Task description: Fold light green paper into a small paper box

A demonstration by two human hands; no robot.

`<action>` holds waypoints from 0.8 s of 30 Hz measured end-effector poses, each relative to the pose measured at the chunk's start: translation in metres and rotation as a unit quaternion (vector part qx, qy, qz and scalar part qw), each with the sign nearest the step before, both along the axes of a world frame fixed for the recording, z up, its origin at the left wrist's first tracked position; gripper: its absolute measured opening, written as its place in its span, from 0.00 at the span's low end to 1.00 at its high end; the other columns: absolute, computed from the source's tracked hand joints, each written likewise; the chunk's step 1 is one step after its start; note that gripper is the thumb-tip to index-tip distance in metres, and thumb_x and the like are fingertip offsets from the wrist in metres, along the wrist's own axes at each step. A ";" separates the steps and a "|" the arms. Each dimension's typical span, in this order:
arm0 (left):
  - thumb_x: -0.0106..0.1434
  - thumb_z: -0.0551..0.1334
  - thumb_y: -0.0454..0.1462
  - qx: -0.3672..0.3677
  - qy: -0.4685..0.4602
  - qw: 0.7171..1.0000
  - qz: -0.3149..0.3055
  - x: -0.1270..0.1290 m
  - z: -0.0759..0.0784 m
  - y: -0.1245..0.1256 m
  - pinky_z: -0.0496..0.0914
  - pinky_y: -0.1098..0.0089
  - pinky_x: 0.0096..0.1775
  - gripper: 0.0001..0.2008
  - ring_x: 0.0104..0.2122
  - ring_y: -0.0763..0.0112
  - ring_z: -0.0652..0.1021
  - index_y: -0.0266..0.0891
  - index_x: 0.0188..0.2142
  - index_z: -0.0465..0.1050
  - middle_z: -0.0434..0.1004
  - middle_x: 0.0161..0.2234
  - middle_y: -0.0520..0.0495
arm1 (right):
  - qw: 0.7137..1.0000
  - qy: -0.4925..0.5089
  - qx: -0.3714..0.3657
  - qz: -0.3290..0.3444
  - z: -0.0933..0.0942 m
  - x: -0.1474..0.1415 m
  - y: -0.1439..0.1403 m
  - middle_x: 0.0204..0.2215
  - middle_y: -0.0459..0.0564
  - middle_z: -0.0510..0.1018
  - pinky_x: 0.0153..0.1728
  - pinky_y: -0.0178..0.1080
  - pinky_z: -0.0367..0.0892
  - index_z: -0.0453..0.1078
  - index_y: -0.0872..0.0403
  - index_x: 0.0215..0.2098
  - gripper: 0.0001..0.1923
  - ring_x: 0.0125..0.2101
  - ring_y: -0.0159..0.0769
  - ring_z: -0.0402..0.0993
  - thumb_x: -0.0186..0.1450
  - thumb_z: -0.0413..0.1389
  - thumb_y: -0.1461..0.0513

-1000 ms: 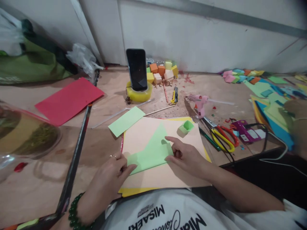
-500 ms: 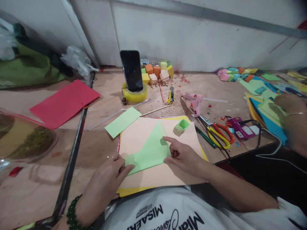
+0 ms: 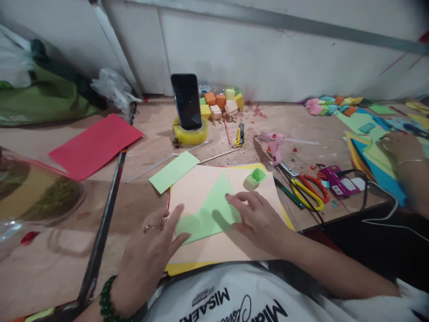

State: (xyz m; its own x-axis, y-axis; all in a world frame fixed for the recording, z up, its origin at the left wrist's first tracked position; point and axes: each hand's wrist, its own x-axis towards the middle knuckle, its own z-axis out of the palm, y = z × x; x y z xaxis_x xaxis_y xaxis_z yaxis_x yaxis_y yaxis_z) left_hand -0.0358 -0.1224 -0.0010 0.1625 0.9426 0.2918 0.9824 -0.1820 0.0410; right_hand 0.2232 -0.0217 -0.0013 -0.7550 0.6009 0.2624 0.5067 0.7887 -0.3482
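Two flat open hands, left (image 3: 152,243) and right (image 3: 259,219), press a seemingly folded, triangular green paper (image 3: 209,210).

Left hand (image 3: 152,241) lies flat, fingers spread, a ring on one finger; right hand (image 3: 258,217) rests palm-down beside it, fingers extended.

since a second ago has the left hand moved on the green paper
Yes. The left hand has opened flat, its fingers now spread over the green paper's lower left corner and the peach sheet, not pinching it.
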 end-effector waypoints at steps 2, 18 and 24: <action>0.67 0.54 0.33 0.036 0.023 0.991 -0.129 0.000 0.002 0.001 0.68 0.65 0.39 0.19 0.39 0.62 0.75 0.44 0.57 0.61 0.73 0.42 0.42 | 0.992 -0.017 0.080 0.096 0.006 -0.004 -0.002 0.48 0.57 0.72 0.44 0.46 0.65 0.65 0.52 0.54 0.17 0.47 0.44 0.66 0.66 0.52 0.66; 0.61 0.48 0.23 -0.082 0.029 0.960 -0.266 -0.020 -0.006 -0.018 0.61 0.57 0.57 0.28 0.52 0.61 0.72 0.41 0.58 0.64 0.74 0.54 0.44 | 0.983 0.000 0.018 0.182 -0.001 0.020 -0.003 0.39 0.58 0.77 0.41 0.41 0.72 0.68 0.61 0.45 0.12 0.40 0.38 0.69 0.69 0.44 0.70; 0.61 0.48 0.24 -0.065 0.026 0.964 -0.257 -0.037 -0.008 -0.031 0.61 0.61 0.58 0.29 0.57 0.64 0.69 0.42 0.60 0.62 0.71 0.57 0.47 | 0.986 0.040 0.034 0.160 -0.002 0.027 -0.005 0.39 0.56 0.78 0.41 0.41 0.74 0.69 0.60 0.44 0.15 0.42 0.38 0.71 0.68 0.43 0.72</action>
State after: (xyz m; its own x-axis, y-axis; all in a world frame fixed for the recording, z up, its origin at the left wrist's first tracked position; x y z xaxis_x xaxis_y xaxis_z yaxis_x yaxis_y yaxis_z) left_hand -0.0730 -0.1534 -0.0092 0.6286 0.7622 0.1546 0.7655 -0.6415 0.0497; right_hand 0.2498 -0.0265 -0.0037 -0.8786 0.3142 0.3598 0.2012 0.9266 -0.3178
